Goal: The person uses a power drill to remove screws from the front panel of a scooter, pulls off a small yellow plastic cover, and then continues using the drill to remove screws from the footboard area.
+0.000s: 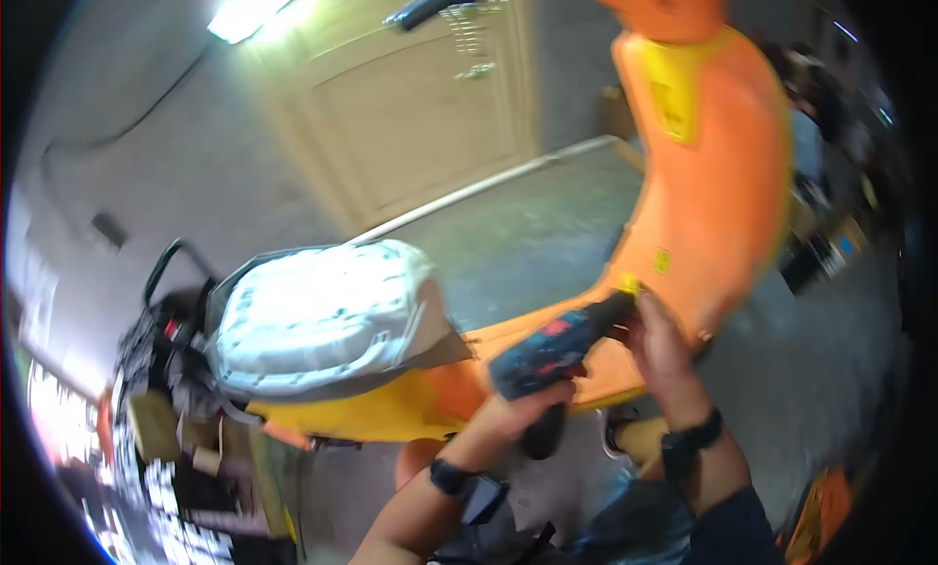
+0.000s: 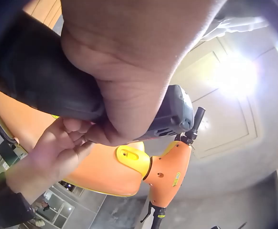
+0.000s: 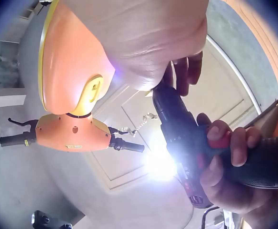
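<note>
Head view: left hand [image 1: 532, 404] grips drill [image 1: 557, 345]; right hand [image 1: 660, 340] pinches its tip at scooter panel [image 1: 713, 203]. Only wrist views show handlebar [image 3: 70, 133].

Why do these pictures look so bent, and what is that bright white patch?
Head view: fisheye lens bends the scooter and door, corners go black, and the ceiling lamp glares. Left wrist view: the left hand fills the frame, soft and close, with lamp flare on the wall. Right wrist view: white glare blooms beside the drill, washing out the door.

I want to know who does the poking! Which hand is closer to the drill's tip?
Right. The right hand pinches around the tip of the drill; the left hand grips the handle, farther back.
</note>
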{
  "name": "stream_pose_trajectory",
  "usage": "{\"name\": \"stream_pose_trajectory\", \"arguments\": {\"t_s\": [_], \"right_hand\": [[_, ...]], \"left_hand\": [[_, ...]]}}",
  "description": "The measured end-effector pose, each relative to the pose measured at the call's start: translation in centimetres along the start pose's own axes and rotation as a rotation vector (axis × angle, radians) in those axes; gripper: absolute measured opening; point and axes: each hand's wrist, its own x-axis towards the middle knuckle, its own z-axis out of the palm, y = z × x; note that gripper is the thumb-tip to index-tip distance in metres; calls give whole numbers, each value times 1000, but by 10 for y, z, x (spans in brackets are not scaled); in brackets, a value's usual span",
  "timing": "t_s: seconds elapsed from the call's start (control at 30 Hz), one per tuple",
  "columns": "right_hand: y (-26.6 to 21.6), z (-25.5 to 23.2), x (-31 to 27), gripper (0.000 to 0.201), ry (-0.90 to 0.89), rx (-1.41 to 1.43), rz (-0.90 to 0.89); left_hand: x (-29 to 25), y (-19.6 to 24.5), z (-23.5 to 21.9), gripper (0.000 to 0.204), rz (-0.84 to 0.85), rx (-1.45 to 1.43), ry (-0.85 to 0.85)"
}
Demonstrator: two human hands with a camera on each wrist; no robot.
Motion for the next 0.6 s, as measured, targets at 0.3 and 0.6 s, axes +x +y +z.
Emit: {"name": "stream_pose_trajectory", "arguments": {"t_s": [0.3, 0.6], "right_hand": [[1, -38, 14, 43, -112, -35, 6], [28, -36, 36, 41, -129, -137, 30]], "left_hand": [[12, -26, 4, 22, -91, -310, -75], [16, -25, 1, 17, -9, -259, -9]]}}
